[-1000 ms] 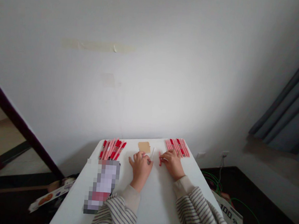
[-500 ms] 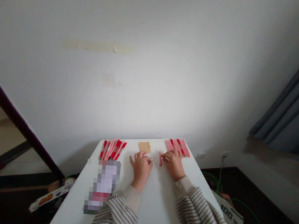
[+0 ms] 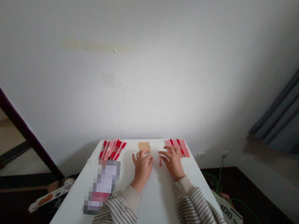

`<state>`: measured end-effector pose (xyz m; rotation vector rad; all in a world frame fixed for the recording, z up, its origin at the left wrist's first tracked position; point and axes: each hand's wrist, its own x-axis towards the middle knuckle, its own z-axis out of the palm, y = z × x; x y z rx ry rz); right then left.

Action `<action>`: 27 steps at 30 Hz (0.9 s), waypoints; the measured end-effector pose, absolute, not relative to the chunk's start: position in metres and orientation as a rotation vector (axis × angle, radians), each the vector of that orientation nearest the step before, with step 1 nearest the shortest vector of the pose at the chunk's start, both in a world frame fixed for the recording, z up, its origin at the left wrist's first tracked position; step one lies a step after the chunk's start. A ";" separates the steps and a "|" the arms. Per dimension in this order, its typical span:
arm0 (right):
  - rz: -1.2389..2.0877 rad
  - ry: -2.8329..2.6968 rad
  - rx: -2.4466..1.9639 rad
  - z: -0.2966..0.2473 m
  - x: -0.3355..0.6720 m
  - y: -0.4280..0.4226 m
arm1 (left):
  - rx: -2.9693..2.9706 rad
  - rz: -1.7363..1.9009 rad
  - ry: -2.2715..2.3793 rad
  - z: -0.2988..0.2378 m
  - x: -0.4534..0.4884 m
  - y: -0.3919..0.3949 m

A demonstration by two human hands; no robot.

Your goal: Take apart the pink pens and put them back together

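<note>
My left hand [image 3: 142, 166] and my right hand [image 3: 172, 162] meet over the far middle of a white table [image 3: 155, 202]. Between their fingertips they pinch a thin white pen refill [image 3: 155, 157], which lies almost level. My right hand also holds a short red pen part [image 3: 160, 160]. A row of red and pink pens [image 3: 112, 149] lies at the far left. A second row of pens [image 3: 179, 146] lies at the far right, just beyond my right hand. A small tan card [image 3: 144, 146] sits behind my left hand.
The table stands against a white wall. A blurred-out patch [image 3: 102, 186] covers something on the table's left. Green cables [image 3: 212, 181] and a printed box [image 3: 230, 215] lie on the dark floor to the right. A grey curtain [image 3: 291, 113] hangs at the right.
The white refill has tipped from upright in my left hand to nearly level, and my right fingers have come in to take its other end. Both hands shifted slightly toward each other.
</note>
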<state>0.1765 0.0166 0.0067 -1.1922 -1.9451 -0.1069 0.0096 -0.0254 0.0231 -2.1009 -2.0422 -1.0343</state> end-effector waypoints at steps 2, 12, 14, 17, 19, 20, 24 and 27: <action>-0.099 -1.964 -1.175 0.006 0.176 0.017 | -2.119 -1.032 -2.030 0.025 0.010 -0.026; -0.052 -1.979 -1.173 0.004 0.175 0.018 | -2.115 -1.058 -2.016 0.022 0.009 -0.024; -0.039 -1.974 -1.195 0.004 0.175 0.018 | -2.082 -1.052 -2.064 0.020 0.008 -0.023; -0.039 -1.959 -1.219 0.004 0.176 0.019 | -2.031 -1.007 -2.145 0.018 0.006 -0.022; -0.042 -1.946 -1.225 0.003 0.177 0.019 | -1.996 -0.968 -2.178 0.017 0.005 -0.022; -0.043 -1.942 -1.227 0.003 0.177 0.019 | -1.979 -0.950 -2.191 0.016 0.004 -0.022; -0.048 -1.937 -1.233 0.003 0.176 0.019 | -1.946 -0.898 -2.213 0.014 0.003 -0.022; -0.052 -1.945 -1.239 0.003 0.176 0.019 | -1.945 -0.882 -2.213 0.014 0.003 -0.021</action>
